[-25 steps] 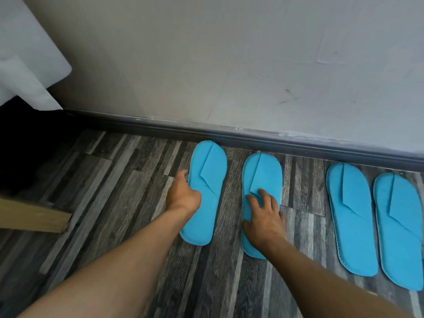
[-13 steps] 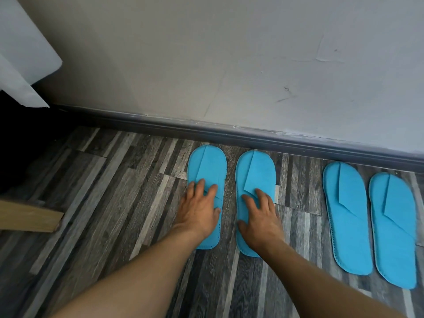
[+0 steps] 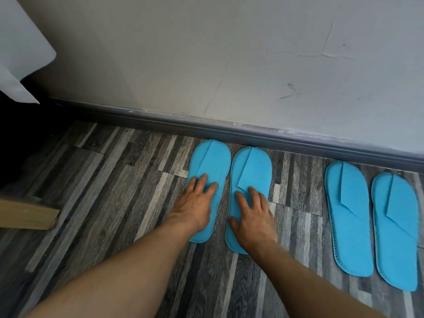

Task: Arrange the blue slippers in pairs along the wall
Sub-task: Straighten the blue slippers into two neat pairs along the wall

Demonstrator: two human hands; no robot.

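Two flat blue slippers lie side by side on the floor, toes close to the baseboard (image 3: 298, 138). My left hand (image 3: 195, 203) lies flat on the left slipper (image 3: 212, 161), fingers spread. My right hand (image 3: 254, 216) lies flat on the right slipper (image 3: 253, 168), fingers also apart. Neither hand grips anything. The two slippers are nearly parallel with a narrow gap between them. A second pair sits further right: one slipper (image 3: 348, 214) and its neighbour (image 3: 397, 237), also pointing at the wall.
Grey striped wood-look flooring (image 3: 114, 203) runs up to a pale wall (image 3: 229, 53). A light wooden piece (image 3: 25, 214) juts in at the left edge. White fabric (image 3: 20, 49) hangs at the top left above a dark space.
The left slipper has been turned straight and shifted right, closer to its partner. My left hand moved from its edge onto its top; both slippers now lie parallel.
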